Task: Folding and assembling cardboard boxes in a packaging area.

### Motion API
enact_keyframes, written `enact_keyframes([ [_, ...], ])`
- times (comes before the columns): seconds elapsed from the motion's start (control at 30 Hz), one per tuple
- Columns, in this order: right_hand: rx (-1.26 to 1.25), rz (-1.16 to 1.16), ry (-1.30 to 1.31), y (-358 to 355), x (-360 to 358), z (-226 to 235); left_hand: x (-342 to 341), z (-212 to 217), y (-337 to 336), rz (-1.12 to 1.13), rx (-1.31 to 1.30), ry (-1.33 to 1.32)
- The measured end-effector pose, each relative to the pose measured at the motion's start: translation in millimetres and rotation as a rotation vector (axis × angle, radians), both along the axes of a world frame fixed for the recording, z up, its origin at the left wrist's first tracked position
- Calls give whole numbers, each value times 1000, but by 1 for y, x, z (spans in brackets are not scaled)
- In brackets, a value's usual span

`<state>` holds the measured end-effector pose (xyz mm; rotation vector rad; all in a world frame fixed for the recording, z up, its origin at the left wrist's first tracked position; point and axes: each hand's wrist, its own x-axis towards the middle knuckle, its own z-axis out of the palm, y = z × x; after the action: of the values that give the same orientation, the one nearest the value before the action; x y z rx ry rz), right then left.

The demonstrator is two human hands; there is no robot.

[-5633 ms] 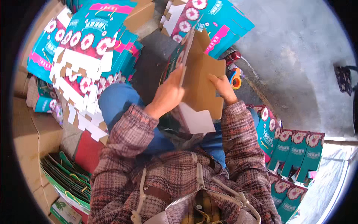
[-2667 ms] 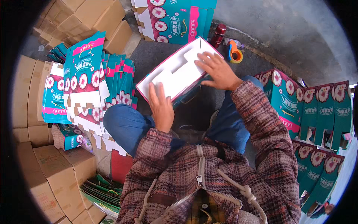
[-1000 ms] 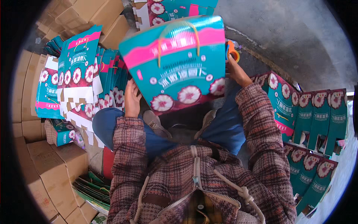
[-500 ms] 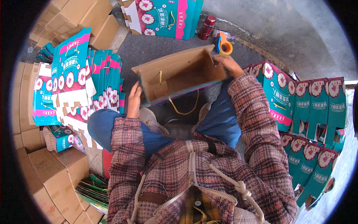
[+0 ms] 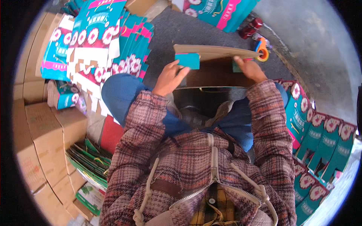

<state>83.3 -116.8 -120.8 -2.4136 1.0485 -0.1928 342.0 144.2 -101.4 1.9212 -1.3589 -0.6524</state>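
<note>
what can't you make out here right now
All in the head view:
Open box: far outer face, turned away
Right hand: some fingertips, behind palm or box
Flat teal cartons, top centre: upper part, cut by picture edge
Brown cartons: left ends, dark rim

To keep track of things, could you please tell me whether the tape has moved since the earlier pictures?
No: the tape sits beside the red bottle near the wall, as before; the view shifted.

Apparent packing workshop, stacked brown cartons (image 5: 47, 143), flattened teal cartons (image 5: 96, 28), standing teal boxes (image 5: 325, 140), open cardboard box (image 5: 211, 78)
</note>
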Motion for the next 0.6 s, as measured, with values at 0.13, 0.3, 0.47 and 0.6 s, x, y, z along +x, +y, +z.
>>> enact_keyframes([
  [0.13,600,-296,-83,-4,1,26,4,7,15,49,48,-90],
  [0.3,726,-528,-388,-4,2,34,7,10,8,87,44,-87],
  [0.47,720,-584,-553,-9,-7,29,11,4,9,106,24,-107],
  [0.6,827,-440,-534,-16,-21,27,16,-1,21,179,-54,271],
])
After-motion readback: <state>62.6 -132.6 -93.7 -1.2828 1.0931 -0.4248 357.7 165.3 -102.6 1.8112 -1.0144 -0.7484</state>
